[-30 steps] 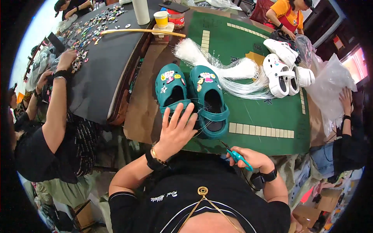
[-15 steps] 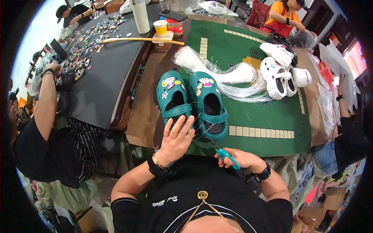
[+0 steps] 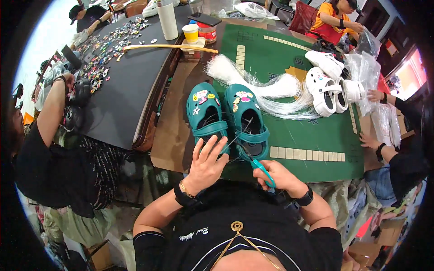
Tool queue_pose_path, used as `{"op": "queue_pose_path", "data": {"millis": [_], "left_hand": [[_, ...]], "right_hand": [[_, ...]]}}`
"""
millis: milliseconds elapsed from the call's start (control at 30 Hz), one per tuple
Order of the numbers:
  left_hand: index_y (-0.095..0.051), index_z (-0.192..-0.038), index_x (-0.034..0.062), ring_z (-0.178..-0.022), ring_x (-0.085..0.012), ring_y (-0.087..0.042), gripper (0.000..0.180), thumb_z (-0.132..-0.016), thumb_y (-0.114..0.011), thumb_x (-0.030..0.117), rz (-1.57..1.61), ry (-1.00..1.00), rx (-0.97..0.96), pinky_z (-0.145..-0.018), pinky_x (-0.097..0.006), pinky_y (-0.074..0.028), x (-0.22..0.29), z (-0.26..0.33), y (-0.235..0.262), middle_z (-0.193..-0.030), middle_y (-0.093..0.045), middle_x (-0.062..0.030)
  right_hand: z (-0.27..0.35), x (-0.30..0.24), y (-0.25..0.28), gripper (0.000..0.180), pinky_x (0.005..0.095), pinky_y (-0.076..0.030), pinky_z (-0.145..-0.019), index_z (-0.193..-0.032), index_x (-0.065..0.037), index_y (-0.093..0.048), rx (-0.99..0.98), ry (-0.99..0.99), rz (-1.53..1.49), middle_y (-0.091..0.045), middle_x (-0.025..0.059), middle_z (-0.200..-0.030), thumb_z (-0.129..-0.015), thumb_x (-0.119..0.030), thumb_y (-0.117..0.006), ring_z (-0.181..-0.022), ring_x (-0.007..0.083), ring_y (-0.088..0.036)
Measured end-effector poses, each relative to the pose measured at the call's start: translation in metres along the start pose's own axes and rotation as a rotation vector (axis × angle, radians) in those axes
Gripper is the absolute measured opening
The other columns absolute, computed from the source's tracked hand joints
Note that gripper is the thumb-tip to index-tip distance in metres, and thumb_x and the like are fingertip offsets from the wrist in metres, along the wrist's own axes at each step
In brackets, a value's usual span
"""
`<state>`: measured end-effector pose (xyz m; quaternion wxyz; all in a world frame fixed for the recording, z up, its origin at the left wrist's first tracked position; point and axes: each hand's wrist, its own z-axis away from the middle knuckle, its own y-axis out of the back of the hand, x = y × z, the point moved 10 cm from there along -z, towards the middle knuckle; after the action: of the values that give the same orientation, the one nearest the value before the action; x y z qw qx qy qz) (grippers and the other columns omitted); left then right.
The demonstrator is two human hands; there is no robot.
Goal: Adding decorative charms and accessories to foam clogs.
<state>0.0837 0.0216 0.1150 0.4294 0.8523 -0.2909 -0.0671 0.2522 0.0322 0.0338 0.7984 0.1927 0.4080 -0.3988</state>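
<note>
A pair of dark green clogs stands toes-away in front of me: the left clog (image 3: pixel 204 101) and the right clog (image 3: pixel 239 108), both with colourful charms on top. My left hand (image 3: pixel 205 163) rests at the heel of the left clog, its fingers stretched and spread. Closed around teal-handled scissors (image 3: pixel 258 166), my right hand (image 3: pixel 281 176) is just behind the right clog. The dark blades point in between the two heels. Thin clear strands cross there; whether the blades touch them I cannot tell.
Beyond the clogs a bundle of white plastic strands (image 3: pixel 266 90) lies on the green mat (image 3: pixel 312 140). White clogs (image 3: pixel 322 92) are piled at the right. A wooden stick (image 3: pixel 172 46) and a yellow cup (image 3: pixel 190 32) are at the back left. Other people work around the table.
My right hand has brought the scissors slightly up, their blades further in between the clogs. At the right, a co-worker's hands have come into view by plastic bags. My left hand stays at the heel.
</note>
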Motion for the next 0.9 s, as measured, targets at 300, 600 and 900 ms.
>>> {"op": "queue_pose_path", "data": {"millis": [300, 600, 900], "left_hand": [[-0.066, -0.082, 0.0055, -0.133, -0.0376, -0.041, 0.007, -0.085, -0.064, 0.012, 0.467, 0.376, 0.168, -0.109, -0.046, -0.031, -0.071, 0.02, 0.068, -0.133, -0.057, -0.0165], [-0.053, -0.086, 0.0047, -0.081, -0.0238, -0.058, 0.031, -0.103, -0.046, 0.03, 1.098, 0.559, 0.533, -0.089, -0.044, -0.045, -0.12, 0.026, 0.11, -0.078, -0.059, -0.01], [-0.065, -0.092, -0.0039, -0.065, -0.0113, -0.057, 0.014, -0.089, -0.064, 0.01, 0.402, 0.738, -0.069, -0.061, -0.027, -0.047, -0.121, -0.024, 0.066, -0.074, -0.064, -0.0109]], "right_hand": [[0.079, 0.021, 0.148, 0.025, 0.0276, -0.049, -0.06, -0.096, 0.0, -0.062, 0.489, 0.028, 0.158, -0.065, 0.0075, -0.081, -0.081, -0.018, -0.073, -0.069, 0.0114, -0.06], [0.119, 0.051, 0.289, 0.041, 0.05, -0.048, -0.081, -0.105, 0.003, -0.057, 1.321, -0.229, 0.889, -0.059, 0.0256, -0.102, -0.084, -0.029, -0.071, -0.097, 0.0431, -0.059], [0.103, 0.067, 0.344, 0.061, 0.0456, -0.05, -0.089, -0.108, 0.007, -0.06, 1.226, -0.356, 0.891, -0.061, 0.0268, -0.112, -0.063, -0.031, -0.076, -0.102, 0.0414, -0.06]]}}
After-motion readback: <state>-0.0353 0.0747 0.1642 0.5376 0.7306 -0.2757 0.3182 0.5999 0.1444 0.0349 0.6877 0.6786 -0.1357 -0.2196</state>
